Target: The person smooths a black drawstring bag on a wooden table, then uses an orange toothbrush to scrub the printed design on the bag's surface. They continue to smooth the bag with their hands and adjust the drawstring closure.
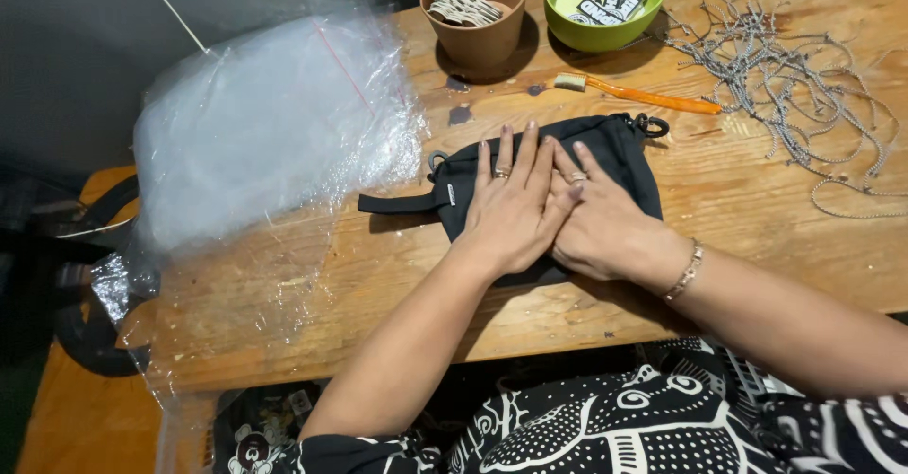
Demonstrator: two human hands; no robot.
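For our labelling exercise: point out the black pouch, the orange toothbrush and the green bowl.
black pouch [624, 157]: head view, upper right fabric panel.
orange toothbrush [653, 98]: head view, middle of the handle.
green bowl [605, 37]: head view, front outer wall.

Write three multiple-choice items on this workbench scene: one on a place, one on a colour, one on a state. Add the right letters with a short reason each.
1. Where does the orange toothbrush lie?
A. inside the brown cup
B. on the table between the bowls and the black pouch
C. under the plastic bags

2. What colour is the bowl that holds the printed labels?
A. green
B. red
C. white

3. How do the two hands rest on the black pouch?
A. clenched into fists
B. flat, palms down, fingers overlapping
C. lifted clear of it

Answers:
1 B, the brush lies on the wooden table just beyond the pouch, below the brown cup.
2 A, its rim and wall are bright green.
3 B, the left hand and right hand press flat on the fabric, fingers crossing.
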